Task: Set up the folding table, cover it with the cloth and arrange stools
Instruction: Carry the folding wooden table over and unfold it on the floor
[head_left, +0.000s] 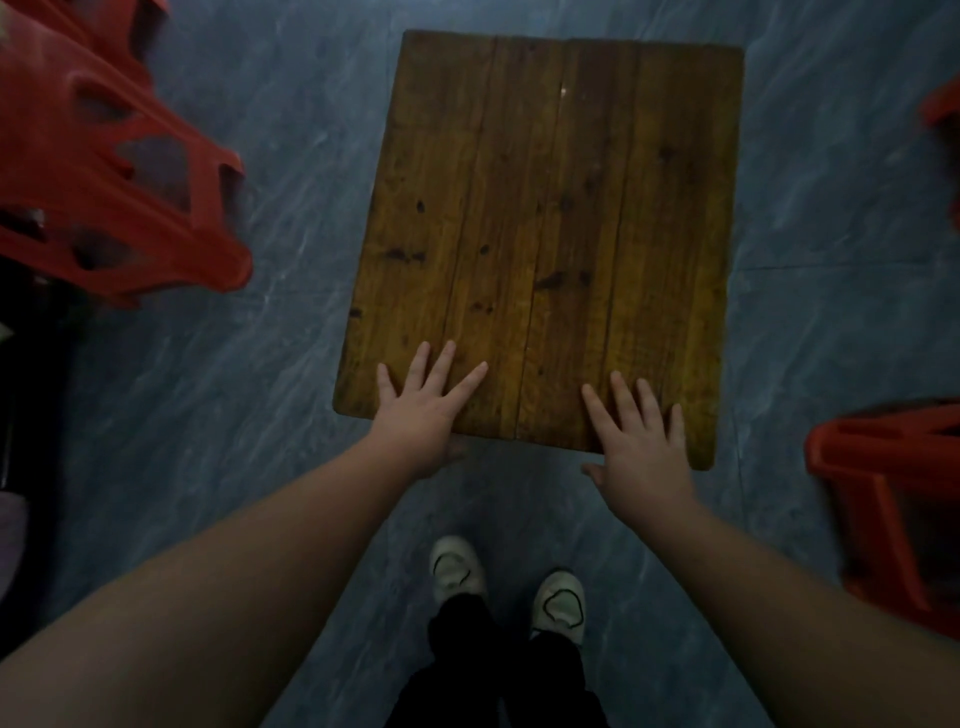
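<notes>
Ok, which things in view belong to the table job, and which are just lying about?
Job: wooden table, left hand and right hand flat on its near edge; red stool at left; red stool at right. No cloth in view.
Lying about: dark shape at the left edge, too dim to identify.

Floor (260, 395): blue-grey marbled tiles with pale streaks.
Grout line (831, 267): thin, straight, crossing the tiles.
Light: dim throughout.
Dark shape (31, 395): far left of the grout line, unidentifiable.

The table (545, 208) top is knotty, lightly glossy wooden planks; the stools (104, 171) are smooth red plastic.
</notes>
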